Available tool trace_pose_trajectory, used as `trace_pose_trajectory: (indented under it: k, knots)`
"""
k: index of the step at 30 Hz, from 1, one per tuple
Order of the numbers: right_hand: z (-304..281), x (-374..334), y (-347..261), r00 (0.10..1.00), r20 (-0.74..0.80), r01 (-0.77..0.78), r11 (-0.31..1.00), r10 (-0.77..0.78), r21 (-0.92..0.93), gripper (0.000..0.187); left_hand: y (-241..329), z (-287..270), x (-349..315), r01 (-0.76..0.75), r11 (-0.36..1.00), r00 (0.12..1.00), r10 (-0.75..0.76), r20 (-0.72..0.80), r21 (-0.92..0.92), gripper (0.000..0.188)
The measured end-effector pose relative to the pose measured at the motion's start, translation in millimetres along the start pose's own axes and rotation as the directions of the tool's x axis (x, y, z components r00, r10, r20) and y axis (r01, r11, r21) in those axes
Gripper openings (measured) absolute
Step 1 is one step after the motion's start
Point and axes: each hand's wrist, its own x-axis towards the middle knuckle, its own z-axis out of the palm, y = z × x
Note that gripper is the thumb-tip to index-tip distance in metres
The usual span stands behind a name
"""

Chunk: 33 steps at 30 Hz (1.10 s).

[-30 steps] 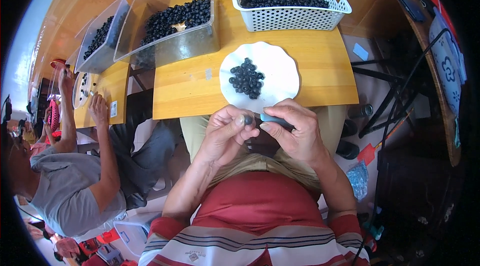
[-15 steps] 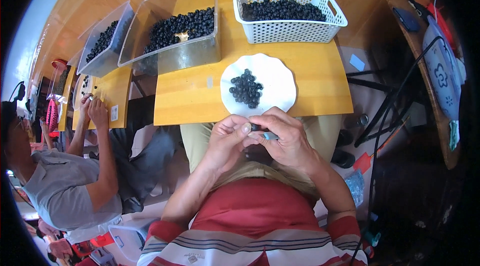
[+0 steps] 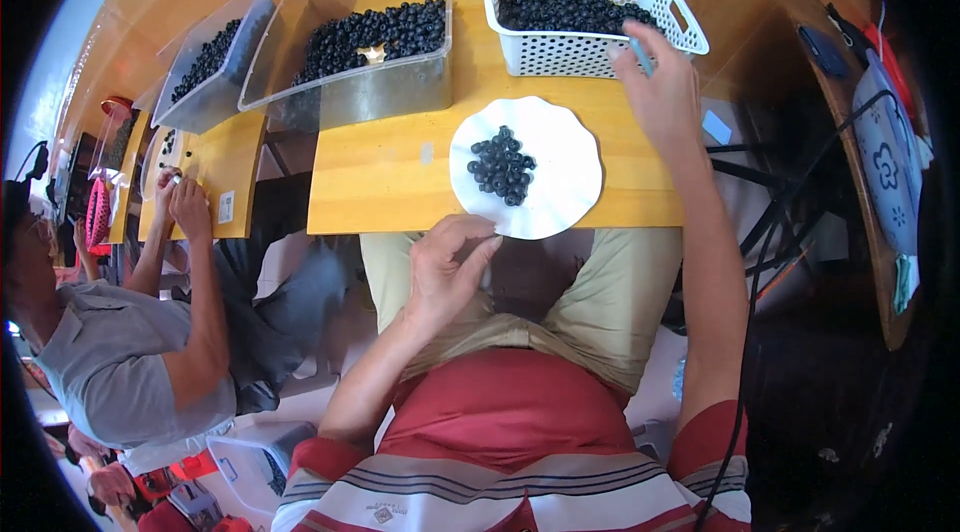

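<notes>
My right hand (image 3: 662, 84) reaches over the front right of a white perforated basket (image 3: 560, 57) full of small dark balls (image 3: 570, 12), which look like berries or beads. A slim light-blue tool (image 3: 640, 56) sticks out between its fingers. Near the table's front edge, my left hand (image 3: 447, 267) has thumb and forefinger curled together at the lower left rim of a white wavy-edged plate (image 3: 565, 172). What its fingertips hold, if anything, I cannot make out. More dark balls (image 3: 502, 167) lie heaped on the plate's left half.
Left of the basket stands a large clear bin (image 3: 390, 97) of dark balls, with a smaller bin (image 3: 210, 92) beyond. A person (image 3: 130, 352) works at a neighbouring table on the left. A black cable (image 3: 750, 332) hangs on the right, near a wooden shelf (image 3: 850, 162).
My hands were together in front of the plate around a small dark ball. The right has moved up and right to the basket; the left has stayed by the plate. The view has shifted slightly.
</notes>
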Motion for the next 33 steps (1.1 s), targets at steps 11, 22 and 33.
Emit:
trace_pose_trajectory:
  k: [11,22,33]
  knots:
    - [6,-101,-42,0.907,0.328,-0.344,0.913,0.264,0.217,0.025,19,7,41,-0.448,0.686,0.89,0.4,0.217,0.574,0.022]
    - [1,-125,-37,0.926,0.309,-0.305,0.911,0.216,0.279,0.022,24,7,51,-0.522,0.627,0.848,0.305,0.435,0.578,0.023]
    - [-3,-141,-31,0.923,0.321,-0.314,0.895,0.211,0.316,0.018,26,5,48,-0.592,0.624,0.788,0.317,0.528,0.51,0.044]
